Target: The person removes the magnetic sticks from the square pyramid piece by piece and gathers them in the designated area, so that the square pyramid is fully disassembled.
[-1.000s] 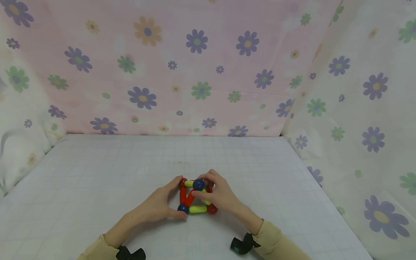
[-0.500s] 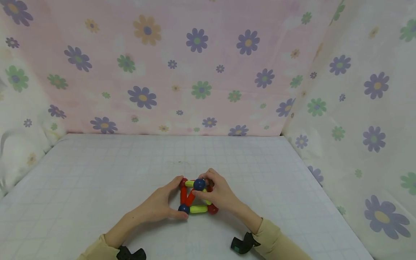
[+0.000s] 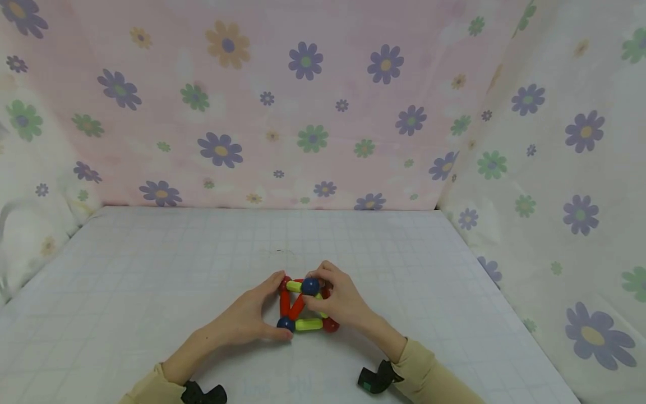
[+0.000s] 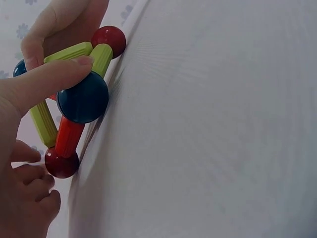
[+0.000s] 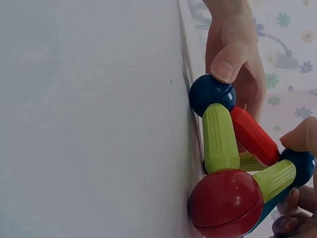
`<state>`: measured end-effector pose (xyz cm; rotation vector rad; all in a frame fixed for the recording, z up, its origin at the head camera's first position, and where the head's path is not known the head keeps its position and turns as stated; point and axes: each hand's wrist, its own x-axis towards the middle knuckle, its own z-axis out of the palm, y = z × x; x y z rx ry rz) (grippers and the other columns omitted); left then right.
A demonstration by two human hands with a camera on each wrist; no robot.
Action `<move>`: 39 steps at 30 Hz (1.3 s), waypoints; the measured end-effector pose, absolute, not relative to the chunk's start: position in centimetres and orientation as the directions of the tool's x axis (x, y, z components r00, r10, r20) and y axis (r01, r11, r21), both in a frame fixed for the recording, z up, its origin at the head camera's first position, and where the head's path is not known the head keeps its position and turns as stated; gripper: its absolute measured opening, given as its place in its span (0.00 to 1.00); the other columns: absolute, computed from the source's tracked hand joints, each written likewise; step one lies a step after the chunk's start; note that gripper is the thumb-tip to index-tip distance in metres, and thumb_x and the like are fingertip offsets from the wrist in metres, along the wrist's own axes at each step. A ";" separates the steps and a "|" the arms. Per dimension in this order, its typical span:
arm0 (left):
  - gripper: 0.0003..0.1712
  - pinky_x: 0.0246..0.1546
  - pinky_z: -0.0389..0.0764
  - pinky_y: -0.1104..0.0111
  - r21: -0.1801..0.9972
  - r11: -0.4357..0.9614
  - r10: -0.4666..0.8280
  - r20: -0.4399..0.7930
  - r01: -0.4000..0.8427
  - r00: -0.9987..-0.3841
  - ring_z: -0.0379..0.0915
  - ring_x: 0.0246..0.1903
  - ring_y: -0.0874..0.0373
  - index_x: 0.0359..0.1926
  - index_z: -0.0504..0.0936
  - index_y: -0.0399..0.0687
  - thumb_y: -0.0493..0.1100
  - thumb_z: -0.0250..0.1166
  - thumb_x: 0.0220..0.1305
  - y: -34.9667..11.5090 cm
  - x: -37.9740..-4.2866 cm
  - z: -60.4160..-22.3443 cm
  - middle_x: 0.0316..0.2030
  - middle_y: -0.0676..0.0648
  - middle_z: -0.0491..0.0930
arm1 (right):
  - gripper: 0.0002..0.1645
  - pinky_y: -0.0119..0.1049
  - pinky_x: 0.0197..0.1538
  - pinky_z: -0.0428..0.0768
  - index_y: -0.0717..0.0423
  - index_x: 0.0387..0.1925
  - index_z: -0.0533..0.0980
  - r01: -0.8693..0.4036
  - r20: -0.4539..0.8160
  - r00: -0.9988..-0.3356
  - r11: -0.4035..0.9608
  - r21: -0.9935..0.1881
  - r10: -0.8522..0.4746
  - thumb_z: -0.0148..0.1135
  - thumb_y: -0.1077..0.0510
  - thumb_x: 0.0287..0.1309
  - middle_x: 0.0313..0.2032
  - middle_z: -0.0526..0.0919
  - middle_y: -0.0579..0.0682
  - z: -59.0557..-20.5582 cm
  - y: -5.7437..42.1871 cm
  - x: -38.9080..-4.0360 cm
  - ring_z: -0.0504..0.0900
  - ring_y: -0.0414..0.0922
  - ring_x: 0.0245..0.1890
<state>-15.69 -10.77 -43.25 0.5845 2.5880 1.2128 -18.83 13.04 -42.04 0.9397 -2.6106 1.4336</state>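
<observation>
A small frame of magnetic balls and rods stands on the table, with yellow-green rods, red rods and one teal rod. My left hand spans its left side. The left thumb presses the front blue ball, and the forefinger reaches the red ball behind. With thumb and fingers my right hand pinches the raised blue ball at the top. A front red ball sits at the lower right corner. The right hand hides part of the frame's far side.
The white gridded table bears a small dark mark beyond the frame. Flowered curtains rise behind and at both sides. Black wrist mounts hang below the tan sleeves.
</observation>
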 end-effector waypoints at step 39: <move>0.65 0.71 0.59 0.43 0.770 0.581 0.452 -0.037 0.262 -0.891 0.52 0.76 0.47 0.78 0.54 0.46 0.60 0.79 0.46 -10.9 -15.7 -43.3 0.77 0.48 0.55 | 0.19 0.40 0.37 0.73 0.46 0.49 0.81 -0.539 0.345 -0.828 0.458 -0.707 -0.442 0.74 0.55 0.55 0.36 0.79 0.40 -40.6 18.8 -18.5 0.72 0.48 0.36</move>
